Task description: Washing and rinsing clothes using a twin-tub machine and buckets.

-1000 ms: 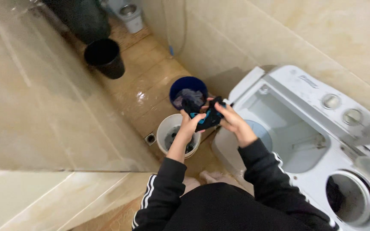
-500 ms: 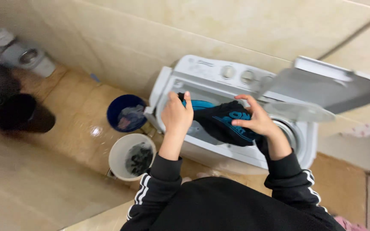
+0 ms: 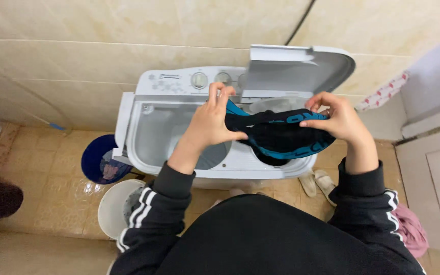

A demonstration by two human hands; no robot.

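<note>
Garment [image 3: 281, 136], black with blue bands, is held stretched between both hands above the twin-tub washing machine [image 3: 179, 86], over the spin tub on the machine's right side. Left hand [image 3: 211, 125] grips the garment's left end, fingers [image 3: 219, 97] curled over the top edge and thumb pressed beneath. Right hand [image 3: 338, 121] holds the right end, fingers bent and pinching the fabric's upper edge. Raised lid [image 3: 294, 69] of the spin compartment stands open behind the hands, against the tiled wall. Wash tub [image 3: 164, 132] lies open at the left of the machine. Blue bucket [image 3: 95, 163] with cloth inside stands on the floor just beside the machine's left end; white bucket [image 3: 112, 206] stands near it. Slippers [image 3: 319, 182] lie by the machine's front. Pink cloth [image 3: 411, 229] lies at the lower right.
</note>
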